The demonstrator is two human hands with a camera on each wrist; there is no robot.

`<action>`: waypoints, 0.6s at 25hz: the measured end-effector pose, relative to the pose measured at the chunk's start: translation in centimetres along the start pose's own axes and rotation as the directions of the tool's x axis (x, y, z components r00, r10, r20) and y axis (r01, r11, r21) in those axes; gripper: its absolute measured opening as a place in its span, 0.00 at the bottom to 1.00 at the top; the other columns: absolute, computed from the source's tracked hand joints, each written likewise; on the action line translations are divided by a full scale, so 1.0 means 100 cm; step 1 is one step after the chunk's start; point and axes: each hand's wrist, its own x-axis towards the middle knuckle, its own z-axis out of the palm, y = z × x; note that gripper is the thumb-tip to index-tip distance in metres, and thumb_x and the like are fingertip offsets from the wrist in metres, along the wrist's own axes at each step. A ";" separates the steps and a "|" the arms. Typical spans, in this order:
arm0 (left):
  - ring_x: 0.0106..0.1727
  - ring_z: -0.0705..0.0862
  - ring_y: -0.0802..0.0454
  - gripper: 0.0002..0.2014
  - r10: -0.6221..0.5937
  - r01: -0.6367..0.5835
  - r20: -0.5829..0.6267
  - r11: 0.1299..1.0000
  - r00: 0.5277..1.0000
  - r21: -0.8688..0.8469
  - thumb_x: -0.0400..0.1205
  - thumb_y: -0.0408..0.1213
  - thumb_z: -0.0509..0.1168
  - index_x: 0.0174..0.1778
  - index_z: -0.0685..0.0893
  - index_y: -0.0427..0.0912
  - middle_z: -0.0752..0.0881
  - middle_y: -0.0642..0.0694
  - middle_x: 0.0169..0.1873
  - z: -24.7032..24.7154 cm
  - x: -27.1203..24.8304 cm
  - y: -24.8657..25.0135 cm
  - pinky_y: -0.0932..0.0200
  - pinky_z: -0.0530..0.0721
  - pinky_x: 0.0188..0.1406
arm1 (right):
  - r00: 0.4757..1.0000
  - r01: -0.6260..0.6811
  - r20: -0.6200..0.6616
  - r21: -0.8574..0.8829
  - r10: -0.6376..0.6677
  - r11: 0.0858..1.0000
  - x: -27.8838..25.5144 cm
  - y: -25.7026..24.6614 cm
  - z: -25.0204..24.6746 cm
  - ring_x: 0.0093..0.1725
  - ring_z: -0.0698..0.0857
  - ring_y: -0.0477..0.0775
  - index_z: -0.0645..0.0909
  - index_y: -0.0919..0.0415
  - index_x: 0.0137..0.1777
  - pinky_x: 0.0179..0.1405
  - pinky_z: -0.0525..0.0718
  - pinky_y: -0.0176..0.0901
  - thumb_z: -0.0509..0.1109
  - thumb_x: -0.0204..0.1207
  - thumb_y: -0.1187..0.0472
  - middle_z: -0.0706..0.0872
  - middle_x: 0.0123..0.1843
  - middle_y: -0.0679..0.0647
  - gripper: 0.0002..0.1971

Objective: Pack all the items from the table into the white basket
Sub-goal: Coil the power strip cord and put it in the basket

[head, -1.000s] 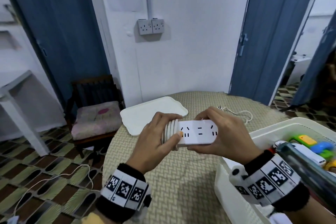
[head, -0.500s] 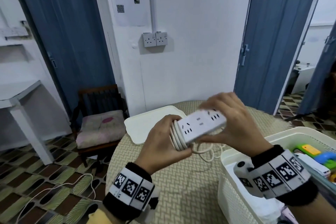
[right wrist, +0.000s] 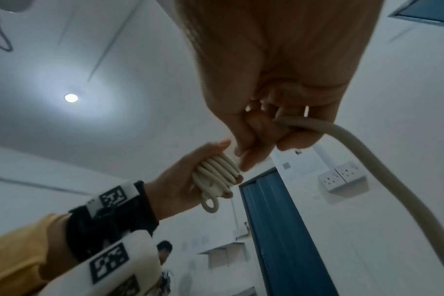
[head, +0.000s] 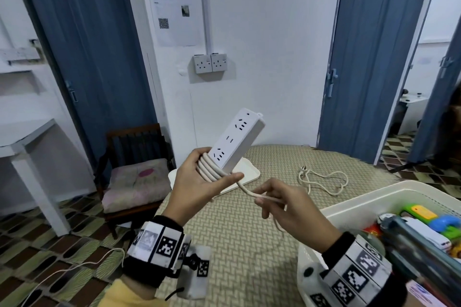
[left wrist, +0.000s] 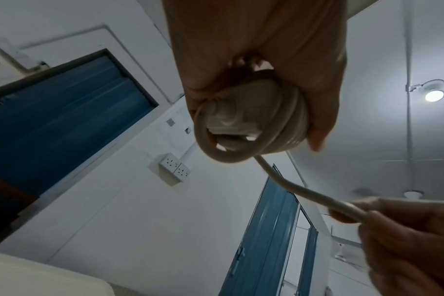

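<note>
The left hand (head: 197,182) gripped the lower end of the one power strip (head: 237,143), fingers and thumb curled round it and round the turns of cord (head: 208,168) wound there – about four showed. The strip's long axis tilted up and away to the right, sockets facing the camera. The right hand (head: 287,209) pinched the loose cord just below and right of that bundle, so the free length led off rightward from the coil; its slack and single plug (head: 303,168) lay on the table (head: 237,244) beyond. One white basket (head: 349,203) stood at the right, nearer the right hand, several toys already inside. One white tray (head: 247,172) lay behind the hands – probably more winding was needed before packing
</note>
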 end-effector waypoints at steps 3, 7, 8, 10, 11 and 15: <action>0.49 0.84 0.63 0.42 0.058 -0.079 0.150 0.987 0.987 0.140 0.46 0.58 0.85 0.55 0.78 0.54 0.85 0.60 0.47 0.001 -0.004 0.000 0.64 0.84 0.46 | 0.952 0.272 -0.046 -0.319 -0.302 0.908 -0.002 -0.007 -0.012 0.33 0.81 0.41 0.83 0.57 0.45 0.36 0.80 0.40 0.66 0.78 0.55 0.82 0.34 0.37 0.07; 0.54 0.78 0.60 0.44 0.210 -0.322 0.291 0.849 0.933 0.419 0.51 0.68 0.76 0.60 0.75 0.51 0.80 0.58 0.51 0.027 -0.012 0.004 0.60 0.77 0.54 | 0.734 0.462 0.040 -0.761 -0.679 0.455 0.008 -0.030 -0.023 0.39 0.77 0.52 0.85 0.57 0.41 0.42 0.72 0.45 0.71 0.77 0.59 0.82 0.40 0.51 0.05; 0.53 0.77 0.59 0.42 0.251 -0.365 0.294 0.815 0.922 0.450 0.55 0.68 0.74 0.60 0.75 0.48 0.81 0.56 0.51 0.034 -0.013 0.004 0.60 0.75 0.54 | 0.729 0.424 0.022 -0.799 -0.684 0.426 0.013 -0.032 -0.028 0.43 0.77 0.53 0.85 0.57 0.43 0.44 0.71 0.46 0.72 0.76 0.55 0.83 0.43 0.53 0.06; 0.50 0.76 0.56 0.36 0.345 -0.452 0.296 0.745 0.890 0.491 0.61 0.64 0.71 0.59 0.76 0.45 0.81 0.53 0.49 0.041 -0.014 0.006 0.56 0.74 0.51 | 0.799 0.296 -0.040 -0.842 -0.600 0.450 0.023 -0.026 -0.041 0.54 0.78 0.55 0.83 0.55 0.51 0.54 0.69 0.50 0.66 0.74 0.40 0.84 0.53 0.53 0.19; 0.49 0.76 0.56 0.33 0.390 -0.491 0.300 0.714 0.871 0.498 0.63 0.61 0.70 0.59 0.75 0.45 0.81 0.53 0.49 0.043 -0.014 0.006 0.54 0.75 0.50 | 0.847 0.264 -0.039 -0.834 -0.530 0.484 0.026 -0.020 -0.048 0.56 0.80 0.55 0.82 0.55 0.54 0.57 0.68 0.50 0.61 0.73 0.35 0.85 0.54 0.52 0.25; 0.58 0.79 0.53 0.40 0.487 -0.561 0.286 0.656 0.825 0.505 0.63 0.66 0.73 0.67 0.78 0.47 0.80 0.52 0.60 0.044 -0.013 0.016 0.52 0.79 0.57 | 0.890 0.238 -0.097 -0.733 -0.445 0.637 0.023 -0.006 -0.054 0.42 0.80 0.52 0.80 0.58 0.49 0.41 0.68 0.44 0.59 0.77 0.41 0.84 0.43 0.49 0.20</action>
